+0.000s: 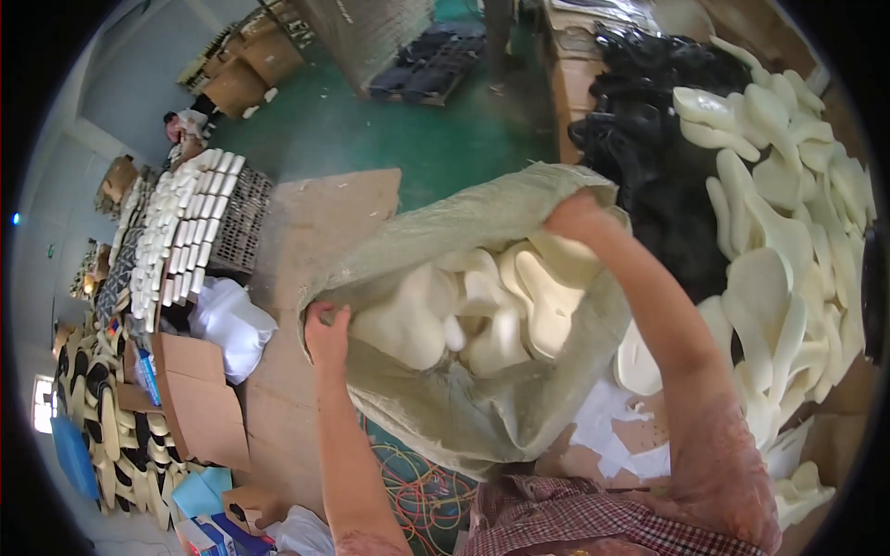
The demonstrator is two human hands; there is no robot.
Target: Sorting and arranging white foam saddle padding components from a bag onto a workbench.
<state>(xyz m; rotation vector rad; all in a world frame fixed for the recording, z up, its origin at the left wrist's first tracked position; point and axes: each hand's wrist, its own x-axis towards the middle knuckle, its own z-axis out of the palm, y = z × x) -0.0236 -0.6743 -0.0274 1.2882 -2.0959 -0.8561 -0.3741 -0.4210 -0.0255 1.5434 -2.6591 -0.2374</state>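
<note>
Clock centred on the middle of the view. The sack (436, 224), a large dull green one with a wide mouth, lies at the centre and a little toward four o'clock. Inside it we see several pale moulded pieces (499, 341), curved and smooth, overlapping at odd angles; how deep they go we can't tell.

Left hand (327, 335) at eight o'clock: grasping the sack's rim, thumb toward the mouth, some fingers hidden. Right hand (577, 215) at two o'clock: curled over the far rim, apparently gripping the fabric, though its fingertips are hidden and we can't tell how firmly. Neither hand touches the pieces, as far as we can see.

The step in hand, we judge, is spreading the mouth and managing the sack by its edges. The next move seems to call for a secure hold on both sides of the rim, with an even pull, since the near edge sags toward six o'clock and loose fabric could fold over the contents.

About it: a heap of similar pale pieces (774, 278) at three o'clock, black pieces (640, 102) toward one to two, torn white paper (603, 431) near four to five, tangled cords (422, 491) at six, a white bag (227, 324) between eight and nine.
</note>
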